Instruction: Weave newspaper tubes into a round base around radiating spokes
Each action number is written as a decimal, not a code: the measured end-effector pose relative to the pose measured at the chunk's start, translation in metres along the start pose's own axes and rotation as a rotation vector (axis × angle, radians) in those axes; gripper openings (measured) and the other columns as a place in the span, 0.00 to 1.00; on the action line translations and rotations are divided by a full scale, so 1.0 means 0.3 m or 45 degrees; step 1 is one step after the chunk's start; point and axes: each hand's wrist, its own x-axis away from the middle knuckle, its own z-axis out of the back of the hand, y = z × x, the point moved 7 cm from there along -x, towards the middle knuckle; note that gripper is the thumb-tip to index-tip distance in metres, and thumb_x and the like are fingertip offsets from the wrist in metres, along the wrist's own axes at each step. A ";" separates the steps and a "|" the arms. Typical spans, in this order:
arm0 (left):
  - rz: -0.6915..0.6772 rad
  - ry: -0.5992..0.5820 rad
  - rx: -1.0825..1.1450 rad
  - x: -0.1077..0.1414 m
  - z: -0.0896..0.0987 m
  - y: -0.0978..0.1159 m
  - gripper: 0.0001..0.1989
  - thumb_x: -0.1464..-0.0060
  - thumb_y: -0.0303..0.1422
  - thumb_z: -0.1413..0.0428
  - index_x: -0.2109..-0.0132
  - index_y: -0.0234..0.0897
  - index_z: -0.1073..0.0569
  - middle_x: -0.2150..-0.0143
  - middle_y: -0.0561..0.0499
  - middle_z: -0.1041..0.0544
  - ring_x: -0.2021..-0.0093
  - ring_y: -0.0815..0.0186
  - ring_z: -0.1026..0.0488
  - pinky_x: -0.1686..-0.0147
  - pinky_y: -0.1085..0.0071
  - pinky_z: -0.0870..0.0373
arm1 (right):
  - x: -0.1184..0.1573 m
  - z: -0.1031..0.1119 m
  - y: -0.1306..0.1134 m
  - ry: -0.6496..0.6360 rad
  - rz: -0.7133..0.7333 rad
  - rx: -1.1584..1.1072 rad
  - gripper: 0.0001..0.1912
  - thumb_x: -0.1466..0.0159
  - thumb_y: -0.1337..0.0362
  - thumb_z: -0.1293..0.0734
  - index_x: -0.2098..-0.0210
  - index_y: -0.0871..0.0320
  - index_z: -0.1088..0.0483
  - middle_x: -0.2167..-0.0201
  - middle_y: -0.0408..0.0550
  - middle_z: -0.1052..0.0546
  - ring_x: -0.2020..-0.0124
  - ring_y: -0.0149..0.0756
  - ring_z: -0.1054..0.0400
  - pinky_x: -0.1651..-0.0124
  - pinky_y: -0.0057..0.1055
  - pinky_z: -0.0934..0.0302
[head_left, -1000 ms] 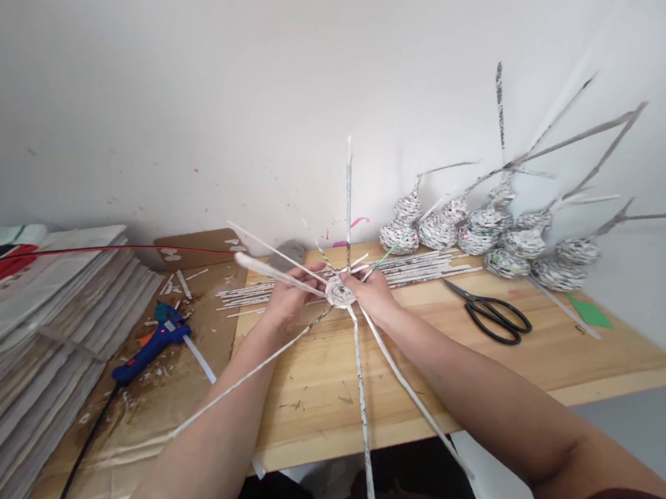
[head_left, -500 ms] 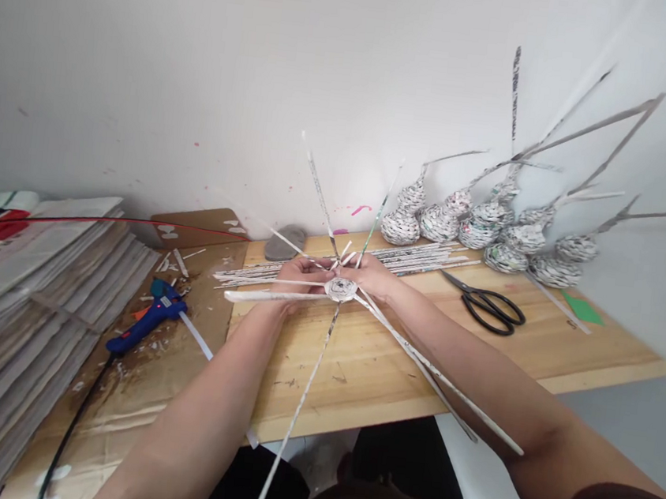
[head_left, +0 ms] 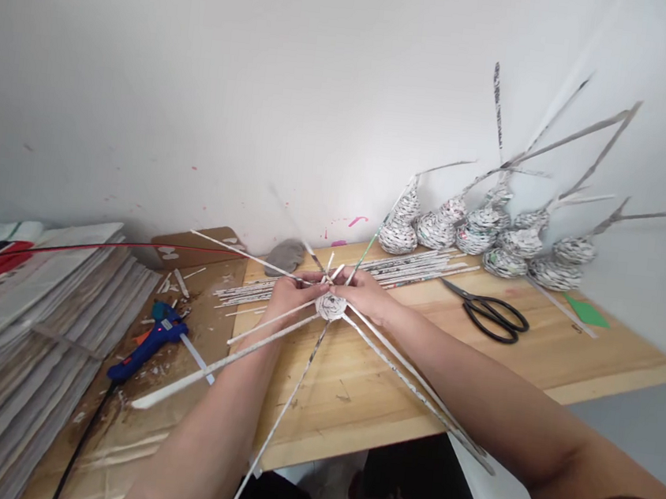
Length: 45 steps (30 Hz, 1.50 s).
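A small round piece woven from paper strips [head_left: 330,306] is held up over the wooden table, with long rolled-paper spokes fanning out on all sides. My left hand [head_left: 295,289] pinches its far left edge, fingers closed around the base of the spokes. At the far right edge my right hand [head_left: 363,291] grips it too, its fingers close to those of my left hand. Two short strip ends stick up between the hands. The fingertips are partly hidden behind the woven piece.
Behind the hands lie paper rolls [head_left: 426,266] and a grey stone-like lump [head_left: 285,258]. Black scissors [head_left: 496,314] and several woven gourd shapes [head_left: 437,230] are at the right. A blue glue gun [head_left: 150,341] and stacked newspapers [head_left: 71,333] stand left.
The woven piece has tilted and turned in my hands; its left spokes now point lower toward me, and the upper left ones have swung down to the left. Both hands still hold it.
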 end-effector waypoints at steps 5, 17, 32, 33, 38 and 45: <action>-0.005 -0.002 0.005 -0.007 0.009 -0.007 0.21 0.74 0.37 0.26 0.70 0.31 0.22 0.74 0.46 0.21 0.76 0.63 0.25 0.73 0.67 0.29 | -0.005 0.010 0.039 0.152 -0.092 -0.167 0.13 0.48 0.57 0.28 0.70 0.57 0.32 0.79 0.39 0.26 0.80 0.30 0.34 0.75 0.28 0.38; 0.078 -0.024 0.013 -0.025 0.022 -0.038 0.22 0.74 0.35 0.27 0.69 0.32 0.25 0.75 0.48 0.22 0.77 0.64 0.26 0.74 0.68 0.30 | -0.009 0.018 0.071 0.139 0.018 0.130 0.07 0.48 0.62 0.29 0.73 0.57 0.29 0.78 0.42 0.24 0.76 0.33 0.31 0.71 0.30 0.37; 0.054 0.076 -0.050 0.007 0.005 -0.007 0.17 0.73 0.29 0.30 0.76 0.35 0.30 0.81 0.53 0.28 0.82 0.68 0.33 0.80 0.71 0.37 | -0.012 0.024 0.043 0.184 0.192 0.140 0.13 0.53 0.65 0.26 0.68 0.58 0.29 0.73 0.42 0.23 0.70 0.33 0.30 0.63 0.31 0.35; 0.051 0.070 -0.038 0.008 0.004 -0.005 0.17 0.73 0.29 0.29 0.76 0.35 0.30 0.81 0.53 0.28 0.82 0.68 0.33 0.80 0.71 0.37 | -0.013 0.025 0.046 0.177 0.189 0.117 0.14 0.53 0.64 0.26 0.68 0.58 0.29 0.73 0.41 0.24 0.71 0.32 0.30 0.64 0.31 0.36; 0.088 0.032 0.026 0.020 -0.011 0.006 0.16 0.72 0.29 0.28 0.75 0.34 0.27 0.81 0.51 0.27 0.82 0.68 0.33 0.80 0.71 0.38 | -0.010 0.030 0.056 0.196 0.123 0.086 0.12 0.51 0.61 0.28 0.69 0.58 0.30 0.77 0.40 0.26 0.76 0.31 0.33 0.71 0.28 0.38; 0.067 0.078 0.156 0.027 -0.023 0.010 0.19 0.76 0.31 0.27 0.75 0.31 0.26 0.78 0.49 0.24 0.80 0.67 0.30 0.77 0.69 0.33 | 0.002 0.039 0.037 0.284 0.133 0.213 0.10 0.48 0.58 0.30 0.71 0.58 0.30 0.75 0.43 0.24 0.74 0.33 0.31 0.70 0.29 0.38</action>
